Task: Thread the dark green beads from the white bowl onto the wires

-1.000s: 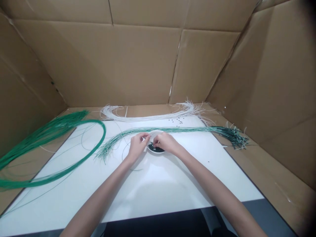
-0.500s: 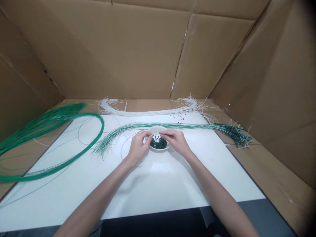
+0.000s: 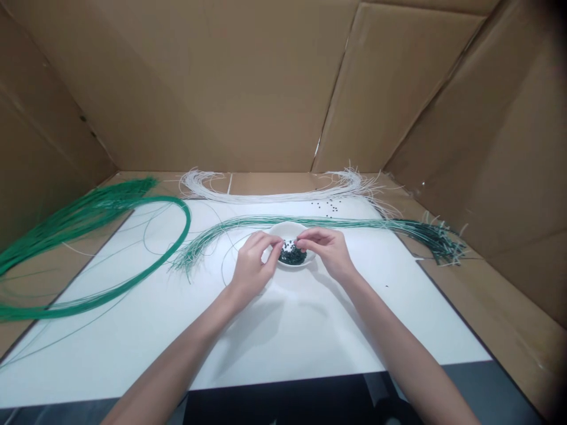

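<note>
A white bowl [image 3: 283, 228] of small dark beads [image 3: 292, 255] stands in front of me, the beads heaped at its near side. My left hand [image 3: 256, 260] is over the bowl's left rim, thumb and forefinger pinched together. Over the right rim is my right hand [image 3: 328, 248], also pinched, its fingertips a short gap from the left ones. What either pinch holds is too small to make out. A thin loose strand [image 3: 224, 268] curves across the table beside my left hand.
Behind the bowl lies a bundle of green strands with a dark right end [image 3: 427, 236]. Farther back is a white strand bundle [image 3: 266, 198], with several loose beads [image 3: 330, 208] near it. A green coil [image 3: 188, 221] lies left. Cardboard walls [image 3: 221, 88] enclose the white table [image 3: 310, 330].
The view has shifted slightly, so the bowl and hands appear farther right. My pinched fingertips are a little lower over the beads, and both hands remain at the bowl.
</note>
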Action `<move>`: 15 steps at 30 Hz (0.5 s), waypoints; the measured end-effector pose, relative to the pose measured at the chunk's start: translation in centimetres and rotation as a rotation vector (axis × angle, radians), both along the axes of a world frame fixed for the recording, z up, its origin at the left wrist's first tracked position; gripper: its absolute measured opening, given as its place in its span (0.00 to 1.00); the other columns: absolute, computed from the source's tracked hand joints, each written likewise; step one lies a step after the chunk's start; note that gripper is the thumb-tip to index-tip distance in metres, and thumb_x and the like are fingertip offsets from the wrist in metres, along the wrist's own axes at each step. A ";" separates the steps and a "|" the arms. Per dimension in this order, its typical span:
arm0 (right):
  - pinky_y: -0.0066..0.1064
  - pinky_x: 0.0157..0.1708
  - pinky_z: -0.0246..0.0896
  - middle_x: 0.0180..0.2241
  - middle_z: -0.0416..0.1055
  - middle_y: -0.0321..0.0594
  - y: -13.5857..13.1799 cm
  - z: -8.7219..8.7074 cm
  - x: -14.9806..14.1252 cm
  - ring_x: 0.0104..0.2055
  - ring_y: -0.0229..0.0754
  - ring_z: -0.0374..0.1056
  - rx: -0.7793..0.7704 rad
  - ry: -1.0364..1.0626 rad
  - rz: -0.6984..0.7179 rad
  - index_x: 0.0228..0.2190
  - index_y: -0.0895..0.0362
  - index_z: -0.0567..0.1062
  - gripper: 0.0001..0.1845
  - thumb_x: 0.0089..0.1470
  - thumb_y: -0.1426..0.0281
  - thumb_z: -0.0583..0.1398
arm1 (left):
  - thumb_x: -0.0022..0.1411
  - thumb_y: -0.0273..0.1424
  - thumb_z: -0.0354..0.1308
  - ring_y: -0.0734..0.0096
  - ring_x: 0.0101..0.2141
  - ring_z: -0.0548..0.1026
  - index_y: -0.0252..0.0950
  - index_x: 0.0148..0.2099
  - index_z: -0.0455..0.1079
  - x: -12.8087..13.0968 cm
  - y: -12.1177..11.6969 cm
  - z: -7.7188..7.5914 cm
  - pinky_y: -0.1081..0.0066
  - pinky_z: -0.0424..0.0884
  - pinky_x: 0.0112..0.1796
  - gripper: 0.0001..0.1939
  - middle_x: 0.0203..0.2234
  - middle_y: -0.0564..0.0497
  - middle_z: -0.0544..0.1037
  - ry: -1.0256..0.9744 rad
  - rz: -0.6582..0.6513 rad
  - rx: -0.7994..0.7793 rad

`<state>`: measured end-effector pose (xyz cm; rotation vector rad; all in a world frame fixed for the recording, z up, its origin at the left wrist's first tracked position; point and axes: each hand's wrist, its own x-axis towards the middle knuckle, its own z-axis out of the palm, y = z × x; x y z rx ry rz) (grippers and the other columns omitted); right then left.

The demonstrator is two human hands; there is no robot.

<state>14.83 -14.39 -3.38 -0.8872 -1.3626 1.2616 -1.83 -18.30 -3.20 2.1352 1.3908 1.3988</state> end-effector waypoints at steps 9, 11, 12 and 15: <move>0.24 0.22 0.63 0.20 0.73 0.34 -0.1 0.0 -0.1 0.21 0.34 0.67 0.001 0.014 -0.015 0.21 0.58 0.76 0.05 0.34 0.74 0.66 | 0.58 0.27 0.50 0.74 0.31 0.68 0.36 0.34 0.67 0.1 -0.1 0.0 0.73 0.64 0.34 0.05 0.27 0.52 0.72 0.004 -0.029 0.055; 0.25 0.22 0.63 0.20 0.72 0.34 -0.2 0.0 -0.2 0.21 0.34 0.66 0.004 0.013 -0.014 0.21 0.58 0.76 0.05 0.33 0.73 0.66 | 0.58 0.27 0.50 0.74 0.30 0.67 0.36 0.34 0.67 0.1 -0.2 0.0 0.73 0.64 0.34 0.05 0.27 0.52 0.72 0.009 -0.036 0.072; 0.25 0.22 0.63 0.20 0.72 0.34 -0.2 0.0 -0.2 0.21 0.34 0.66 0.005 0.011 -0.014 0.20 0.58 0.76 0.05 0.33 0.73 0.66 | 0.58 0.27 0.50 0.74 0.30 0.67 0.36 0.34 0.67 0.1 -0.2 0.0 0.73 0.64 0.34 0.05 0.27 0.52 0.71 0.011 -0.036 0.074; 0.25 0.22 0.63 0.20 0.72 0.34 -0.2 0.1 -0.2 0.21 0.33 0.66 0.010 0.008 -0.018 0.20 0.58 0.75 0.05 0.33 0.73 0.66 | 0.58 0.26 0.51 0.74 0.31 0.67 0.36 0.34 0.67 0.1 -0.3 0.0 0.73 0.64 0.35 0.05 0.27 0.52 0.71 0.014 -0.024 0.065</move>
